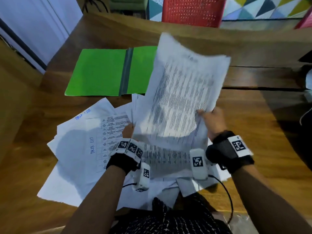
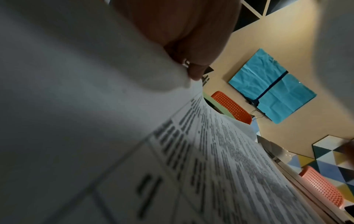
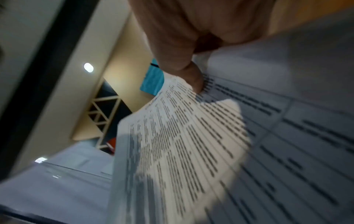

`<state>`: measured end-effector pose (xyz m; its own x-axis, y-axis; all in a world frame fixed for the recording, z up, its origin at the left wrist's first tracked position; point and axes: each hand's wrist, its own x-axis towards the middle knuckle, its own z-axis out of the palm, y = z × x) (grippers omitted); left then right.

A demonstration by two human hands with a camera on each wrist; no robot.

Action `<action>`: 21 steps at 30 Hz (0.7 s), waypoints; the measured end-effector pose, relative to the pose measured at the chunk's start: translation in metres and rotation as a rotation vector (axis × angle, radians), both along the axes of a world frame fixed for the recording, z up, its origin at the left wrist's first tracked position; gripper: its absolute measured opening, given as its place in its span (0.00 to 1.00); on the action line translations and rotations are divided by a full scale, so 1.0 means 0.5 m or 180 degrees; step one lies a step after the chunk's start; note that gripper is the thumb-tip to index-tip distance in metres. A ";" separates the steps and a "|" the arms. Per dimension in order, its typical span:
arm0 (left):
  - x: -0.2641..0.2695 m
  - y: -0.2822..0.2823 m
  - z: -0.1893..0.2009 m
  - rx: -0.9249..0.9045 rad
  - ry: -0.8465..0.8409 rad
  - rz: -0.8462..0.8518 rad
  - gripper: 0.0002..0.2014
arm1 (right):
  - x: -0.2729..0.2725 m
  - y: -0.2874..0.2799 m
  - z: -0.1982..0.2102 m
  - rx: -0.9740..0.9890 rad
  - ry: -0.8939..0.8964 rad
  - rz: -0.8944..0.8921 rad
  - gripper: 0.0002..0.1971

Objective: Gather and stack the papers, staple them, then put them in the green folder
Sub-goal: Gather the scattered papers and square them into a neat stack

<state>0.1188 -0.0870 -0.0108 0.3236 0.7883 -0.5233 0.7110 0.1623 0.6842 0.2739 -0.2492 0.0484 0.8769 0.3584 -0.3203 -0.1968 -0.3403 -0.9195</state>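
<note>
Basically, head view: both hands lift a few printed sheets [image 1: 177,98] off the tabletop [image 1: 253,125], tilted up and away from the person. The right hand [image 1: 213,121] pinches the near right corner, thumb on top; the left hand [image 1: 127,131] pinches the left edge, mostly hidden behind the paper. Holding at two sides likely keeps the floppy sheets from sagging while they get squared. More loose papers [image 1: 76,149], one hand-lettered "TASK LIST", lie fanned and overlapping below, not yet gathered. The green folder [image 1: 103,71] lies open flat just beyond them, its right half partly hidden by the lifted sheets, probably kept open to receive the stack. No stapler visible. A red chair [image 1: 192,9] stands behind the tabletop.

Left wrist view: the fingers [image 2: 195,71] curl around a paper edge, gripping it; a printed table page [image 2: 220,159] runs below, blurred.

Right wrist view: the thumb [image 3: 193,78] presses down on the corner of a text-covered sheet [image 3: 182,144], closed grip; motion blur, so sheet count is unclear.
</note>
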 end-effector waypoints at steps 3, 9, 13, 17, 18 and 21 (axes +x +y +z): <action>0.002 -0.005 -0.007 0.0283 -0.0187 0.0011 0.36 | -0.028 -0.014 -0.081 -0.0738 0.0315 0.0365 0.05; 0.019 -0.060 -0.015 0.0393 -0.0411 0.0751 0.12 | -0.052 -0.005 -0.099 -0.1019 0.0438 0.0466 0.33; -0.001 -0.061 -0.014 0.0373 -0.0033 0.0435 0.18 | 0.017 -0.043 -0.060 -0.1660 -0.0402 0.0222 0.24; -0.010 -0.077 -0.017 0.0430 0.0371 -0.0497 0.23 | 0.075 -0.097 -0.035 -0.2033 -0.0708 -0.0075 0.17; -0.008 -0.076 -0.016 0.0494 0.0376 -0.0625 0.21 | 0.082 -0.101 -0.033 -0.2025 -0.0650 -0.0066 0.16; -0.008 -0.042 -0.012 0.0663 0.0361 -0.0941 0.16 | 0.097 -0.106 -0.027 -0.2062 -0.0653 0.0445 0.15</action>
